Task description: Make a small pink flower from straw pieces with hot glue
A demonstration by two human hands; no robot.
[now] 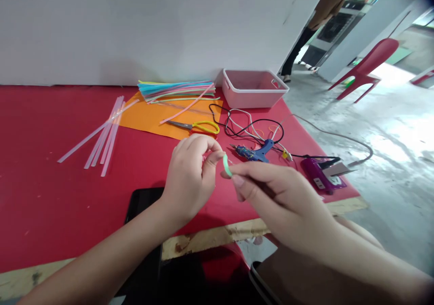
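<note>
Here, the left hand [191, 176] is closed in a pinch, thumb and finger on the upper end of a short, curved green strip [226, 165]. The right hand [288, 196] pinches the strip's lower end, so it sits between the two hands, above the red surface [50, 205]. Just beyond the fingers lies a blue glue gun [259, 152], its tip pointing left, near tangled cords [249, 125]. Scissors [191, 126] with a yellow handle rest partly on an orange sheet [145, 121], behind the left hand. A bundle of colored stems [179, 90] lies across the back of the sheet, with one pink stem [186, 108] slanting toward the scissors. Clear sticks [108, 137] are fanned out at left. A pink basket [254, 97] stands at the back right corner, a purple power strip [318, 178] near the right edge. A black phone [144, 201] lies partly under the left forearm.
</note>
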